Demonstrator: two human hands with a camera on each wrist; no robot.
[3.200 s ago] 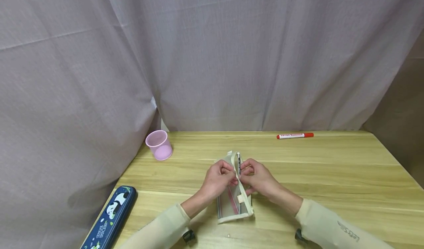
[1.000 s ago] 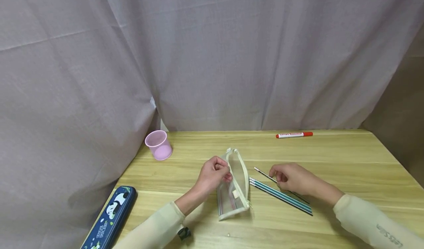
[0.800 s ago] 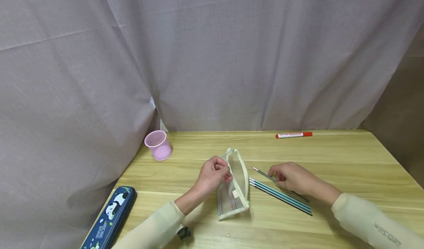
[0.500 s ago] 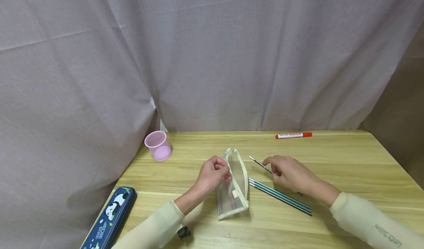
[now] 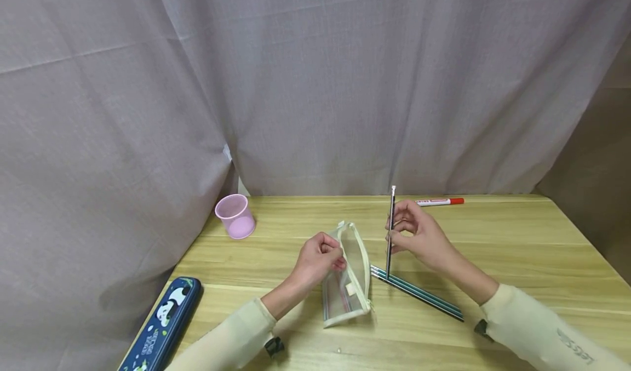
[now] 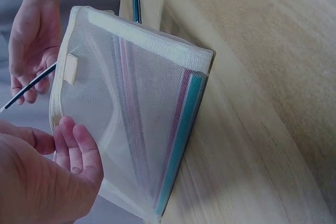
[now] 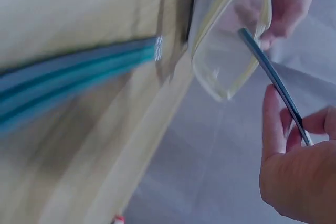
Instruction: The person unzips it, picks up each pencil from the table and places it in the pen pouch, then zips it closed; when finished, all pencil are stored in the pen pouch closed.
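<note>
A translucent mesh pencil pouch (image 5: 332, 302) with a cream zip edge stands on the table, its mouth spread wide. The left hand (image 5: 319, 260) pinches the near-left side of that mouth between thumb and fingers. Through the mesh in the left wrist view, pink and teal stripes (image 6: 181, 129) show. To the right of the pouch, the right hand (image 5: 419, 237) holds a dark pencil (image 5: 392, 212) nearly upright, white-tipped end on top. Several green pencils (image 5: 424, 295) lie side by side on the table below it, their ends close to the pouch.
A red-and-white marker (image 5: 443, 201) lies at the table's back edge, partly behind the right hand. At the back left is a pink mesh cup (image 5: 236, 217). A dark blue panda pencil case (image 5: 165, 321) lies at the front left. Grey curtain (image 5: 315, 86) hangs behind the wooden table (image 5: 532, 261).
The right hand went from the pouch's mouth to the pencils on the table, then lifted one and turned it upright. The left hand keeps its pinch on the pouch.
</note>
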